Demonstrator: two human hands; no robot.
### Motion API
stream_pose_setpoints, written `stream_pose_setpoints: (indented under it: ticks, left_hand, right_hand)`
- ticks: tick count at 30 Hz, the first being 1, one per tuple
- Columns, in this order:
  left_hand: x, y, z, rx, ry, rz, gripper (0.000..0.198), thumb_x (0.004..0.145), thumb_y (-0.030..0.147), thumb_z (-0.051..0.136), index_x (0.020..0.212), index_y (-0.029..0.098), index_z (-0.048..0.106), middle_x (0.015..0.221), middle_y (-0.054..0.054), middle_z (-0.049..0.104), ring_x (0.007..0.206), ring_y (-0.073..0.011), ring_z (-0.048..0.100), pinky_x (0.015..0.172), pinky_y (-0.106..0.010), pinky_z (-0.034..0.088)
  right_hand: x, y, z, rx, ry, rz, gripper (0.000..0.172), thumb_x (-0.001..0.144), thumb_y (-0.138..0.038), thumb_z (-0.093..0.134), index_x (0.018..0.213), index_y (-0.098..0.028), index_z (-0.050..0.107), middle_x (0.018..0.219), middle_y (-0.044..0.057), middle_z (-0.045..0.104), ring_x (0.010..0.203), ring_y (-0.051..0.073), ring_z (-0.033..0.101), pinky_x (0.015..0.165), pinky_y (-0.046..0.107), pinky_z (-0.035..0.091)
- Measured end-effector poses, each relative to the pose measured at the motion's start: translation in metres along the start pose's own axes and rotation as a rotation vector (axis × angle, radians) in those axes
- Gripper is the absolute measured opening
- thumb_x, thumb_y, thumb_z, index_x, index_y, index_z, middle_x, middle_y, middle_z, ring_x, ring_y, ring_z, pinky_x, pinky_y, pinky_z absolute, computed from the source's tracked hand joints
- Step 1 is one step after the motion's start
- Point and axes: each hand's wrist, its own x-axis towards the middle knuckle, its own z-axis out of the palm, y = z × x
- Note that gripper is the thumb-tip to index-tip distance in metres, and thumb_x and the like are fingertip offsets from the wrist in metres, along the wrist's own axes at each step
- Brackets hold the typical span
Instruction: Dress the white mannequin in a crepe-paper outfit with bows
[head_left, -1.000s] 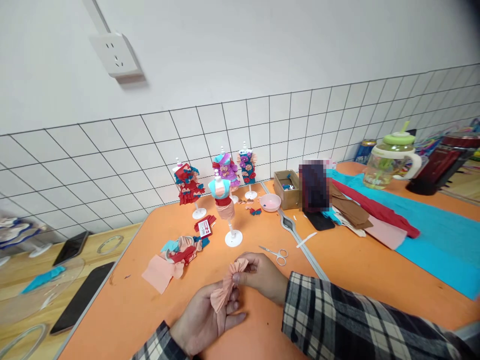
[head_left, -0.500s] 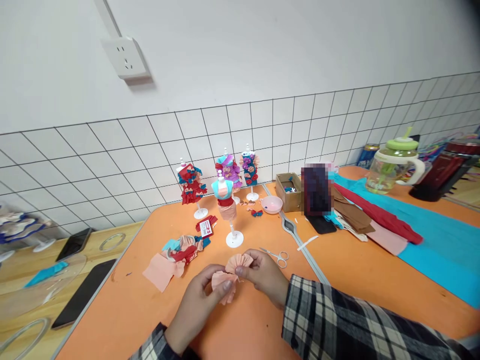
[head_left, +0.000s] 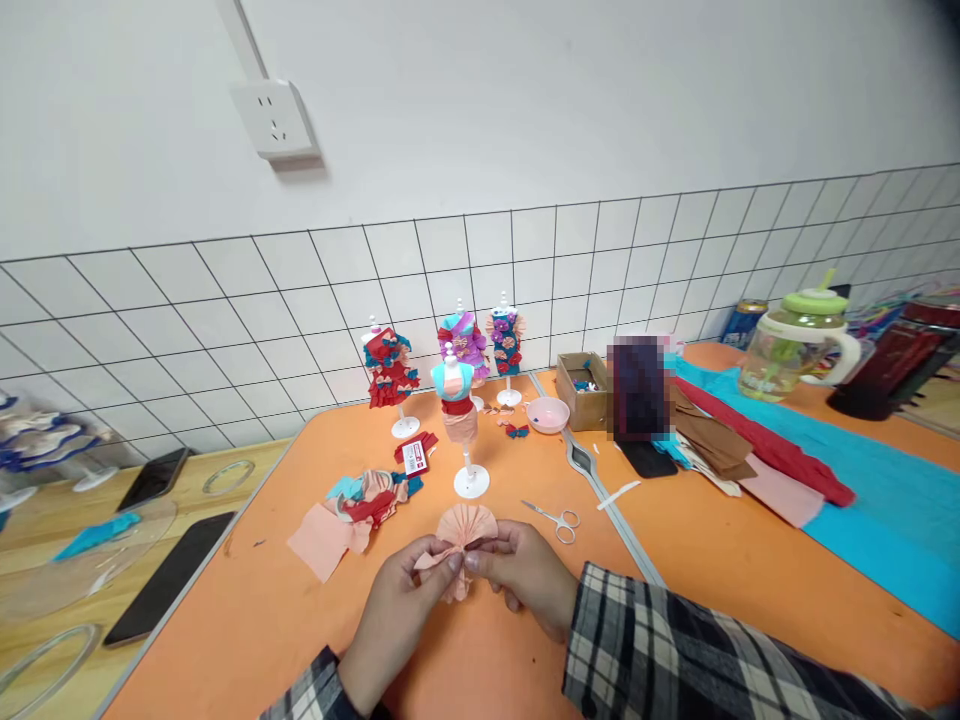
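A pleated peach fabric piece (head_left: 466,524) fans out between my two hands, low over the orange table. My left hand (head_left: 401,600) pinches its left part between thumb and fingers. On the other side, my right hand (head_left: 529,572) grips it near the gathered centre, with both thumbs almost touching. Behind the fabric stands a small white dress form (head_left: 460,424) in a light blue, red and peach outfit. Small scissors (head_left: 559,520) lie open beyond my right hand. Peach, red and blue scraps (head_left: 371,502) are piled to the left.
Three decorated dress forms, one red and blue (head_left: 391,375), stand near the tiled wall. A pink bowl (head_left: 548,415), a cardboard box (head_left: 594,408) and fabric strips (head_left: 705,430) lie to the right, with a lidded jug (head_left: 795,345) further back. Phones (head_left: 169,580) rest at left.
The peach fabric has opened into a wider, rounder fan at the top. My hands have drawn closer together at its centre. The camera view has shifted slightly.
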Motion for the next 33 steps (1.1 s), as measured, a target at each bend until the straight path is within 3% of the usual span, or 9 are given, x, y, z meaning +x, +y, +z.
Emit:
stream_pose_setpoints:
  ticks: [4, 11, 15, 21, 24, 28, 30, 33]
  left_hand:
    - [-0.0021, -0.0024, 0.0005, -0.073, -0.049, -0.011, 0.036, 0.073, 0.049, 0.074, 0.077, 0.014, 0.068, 0.066, -0.003, 0.064, 0.062, -0.0163, 0.053, 0.062, -0.026, 0.040]
    - [-0.0063, -0.0021, 0.0038, -0.528, -0.164, -0.162, 0.022, 0.073, 0.033, 0.077, 0.078, 0.012, 0.070, 0.071, -0.002, 0.060, 0.070, -0.0146, 0.052, 0.068, -0.026, 0.042]
    - [-0.0080, -0.0059, 0.0053, -0.769, -0.244, -0.284, 0.014, 0.073, 0.023, 0.077, 0.071, 0.012, 0.069, 0.066, -0.002, 0.059, 0.066, -0.0129, 0.053, 0.075, -0.030, 0.046]
    - [-0.0089, -0.0087, 0.0019, -0.897, -0.379, -0.513, 0.025, 0.082, 0.034, 0.069, 0.076, 0.010, 0.070, 0.068, -0.005, 0.062, 0.069, -0.0162, 0.060, 0.083, -0.041, 0.049]
    - [-0.0067, -0.0069, -0.0007, -0.785, -0.269, -0.393, 0.033, 0.083, 0.047, 0.064, 0.092, 0.015, 0.070, 0.088, -0.007, 0.067, 0.085, -0.0222, 0.063, 0.084, -0.041, 0.049]
    - [-0.0054, -0.0046, -0.0024, -0.270, 0.039, 0.027, 0.031, 0.077, 0.048, 0.071, 0.092, 0.021, 0.070, 0.097, -0.006, 0.068, 0.100, -0.0252, 0.060, 0.093, -0.037, 0.044]
    - [-0.0065, -0.0036, -0.0012, -0.036, 0.050, 0.127, 0.033, 0.074, 0.046, 0.074, 0.094, 0.020, 0.071, 0.102, -0.008, 0.069, 0.105, -0.0281, 0.059, 0.096, -0.038, 0.042]
    - [-0.0080, -0.0032, 0.0024, 0.122, 0.083, 0.149, 0.030, 0.076, 0.042, 0.072, 0.095, 0.020, 0.072, 0.102, -0.009, 0.071, 0.103, -0.0292, 0.061, 0.095, -0.039, 0.043]
  right_hand:
    - [0.0012, 0.0002, 0.0000, 0.050, -0.007, -0.003, 0.033, 0.068, -0.040, 0.073, 0.086, -0.013, 0.065, 0.062, -0.004, 0.052, 0.046, 0.004, 0.034, 0.033, 0.015, 0.021]
    - [0.0026, 0.0024, 0.0009, 0.051, -0.021, -0.031, 0.027, 0.070, -0.039, 0.071, 0.078, -0.016, 0.060, 0.054, -0.008, 0.042, 0.043, 0.005, 0.029, 0.033, 0.016, 0.023]
    - [0.0010, 0.0005, 0.0019, 0.073, -0.047, -0.039, 0.034, 0.068, -0.042, 0.075, 0.086, -0.017, 0.060, 0.058, -0.008, 0.044, 0.044, 0.005, 0.028, 0.033, 0.016, 0.021]
    - [-0.0002, -0.0016, 0.0015, 0.069, -0.073, -0.051, 0.040, 0.065, -0.050, 0.076, 0.074, -0.016, 0.057, 0.054, -0.008, 0.042, 0.043, 0.004, 0.027, 0.037, 0.018, 0.021]
    - [0.0022, -0.0001, -0.0008, 0.030, 0.021, -0.068, 0.039, 0.069, -0.050, 0.072, 0.084, -0.016, 0.060, 0.060, -0.006, 0.047, 0.045, 0.005, 0.031, 0.039, 0.019, 0.022]
    - [0.0041, 0.0017, -0.0018, -0.113, 0.170, -0.162, 0.029, 0.076, -0.043, 0.065, 0.084, -0.016, 0.060, 0.055, -0.008, 0.040, 0.045, 0.006, 0.027, 0.042, 0.022, 0.019]
    - [0.0027, 0.0016, 0.0003, -0.189, 0.202, -0.245, 0.022, 0.075, -0.038, 0.066, 0.078, -0.017, 0.059, 0.053, -0.009, 0.037, 0.046, 0.006, 0.027, 0.044, 0.022, 0.019]
    - [-0.0006, 0.0006, 0.0046, -0.229, 0.211, -0.290, 0.019, 0.074, -0.034, 0.067, 0.073, -0.017, 0.059, 0.056, -0.007, 0.043, 0.048, 0.007, 0.029, 0.047, 0.023, 0.022]
